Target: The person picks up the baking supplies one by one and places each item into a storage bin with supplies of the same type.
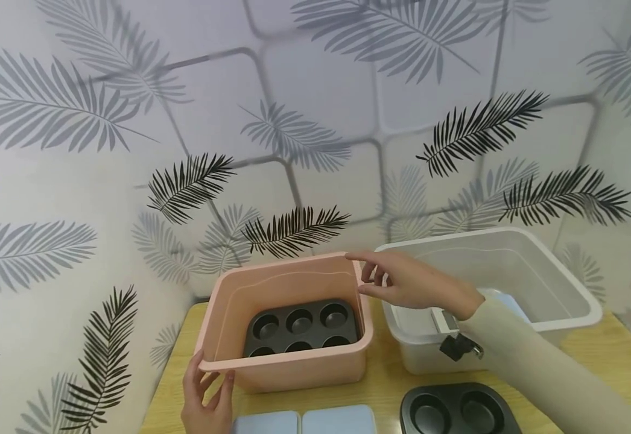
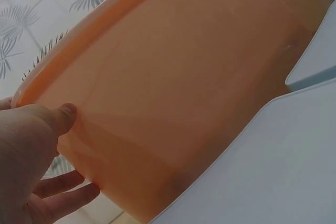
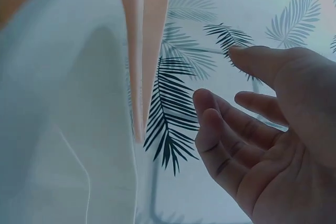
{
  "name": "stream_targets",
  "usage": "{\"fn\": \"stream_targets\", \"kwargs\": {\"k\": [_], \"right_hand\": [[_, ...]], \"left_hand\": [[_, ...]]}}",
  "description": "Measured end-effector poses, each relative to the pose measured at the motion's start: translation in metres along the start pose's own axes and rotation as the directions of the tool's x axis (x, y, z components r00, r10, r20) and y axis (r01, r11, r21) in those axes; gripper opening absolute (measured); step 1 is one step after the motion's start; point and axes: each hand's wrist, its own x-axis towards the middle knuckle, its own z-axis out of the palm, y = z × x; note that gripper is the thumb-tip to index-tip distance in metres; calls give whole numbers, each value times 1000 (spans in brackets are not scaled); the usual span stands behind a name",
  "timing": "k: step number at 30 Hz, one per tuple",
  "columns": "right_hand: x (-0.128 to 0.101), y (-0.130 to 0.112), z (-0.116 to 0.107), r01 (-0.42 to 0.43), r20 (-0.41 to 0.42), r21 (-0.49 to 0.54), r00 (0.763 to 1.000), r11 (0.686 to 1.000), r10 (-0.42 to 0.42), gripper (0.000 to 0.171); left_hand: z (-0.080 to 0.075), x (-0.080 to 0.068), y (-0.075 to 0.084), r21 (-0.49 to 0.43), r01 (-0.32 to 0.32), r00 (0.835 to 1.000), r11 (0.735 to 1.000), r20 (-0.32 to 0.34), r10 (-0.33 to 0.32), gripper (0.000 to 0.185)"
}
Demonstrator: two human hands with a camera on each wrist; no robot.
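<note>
A pink plastic bin (image 1: 288, 367) stands on the wooden table (image 1: 386, 380) with a dark muffin tray (image 1: 300, 328) lying flat inside it. My left hand (image 1: 209, 380) touches the bin's near left corner, the thumb lying on the wall just under the rim. The left wrist view shows that thumb (image 2: 60, 119) on the pink bin (image 2: 184, 77), with the other fingers fairly straight below. My right hand (image 1: 372, 277) hovers with loosely spread fingers by the bin's far right corner. In the right wrist view the right hand (image 3: 247, 108) holds nothing.
A translucent white bin (image 1: 570, 295) stands just right of the pink one, with something pale blue inside. A second dark muffin tray (image 1: 459, 413) and two pale blue flat pieces (image 1: 339, 420) lie at the table's near edge. A leaf-patterned wall rises close behind.
</note>
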Motion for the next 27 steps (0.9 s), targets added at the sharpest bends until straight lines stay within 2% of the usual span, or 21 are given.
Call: {"fn": "stream_targets", "kwargs": {"k": [3,6,10,13,15,19,27], "right_hand": [[-19,0,-3,4,-51,24,999,1000,-2,60],[-42,0,-3,36,-144,60,989,998,-27,59],[-72,4,3,131,-287,64,952,989,-108,56],[-89,7,11,176,-353,45,924,983,-149,54],[-97,8,16,188,-382,34,910,982,-161,55],[-116,8,27,159,-415,27,900,987,-134,57],[-144,4,47,112,-434,48,897,993,-80,59]], "left_hand": [[1,0,0,1,-8,1000,1000,-3,8,78],[1,0,1,-13,-8,1000,1000,-3,8,78],[2,0,1,-28,-8,1000,1000,3,8,79],[1,1,1,-16,-7,1000,1000,-11,6,79],[1,2,1,-12,-7,1000,1000,-22,7,79],[1,2,2,-15,-30,999,999,-25,29,78],[1,-3,2,-16,-21,999,1000,-30,20,75]]}}
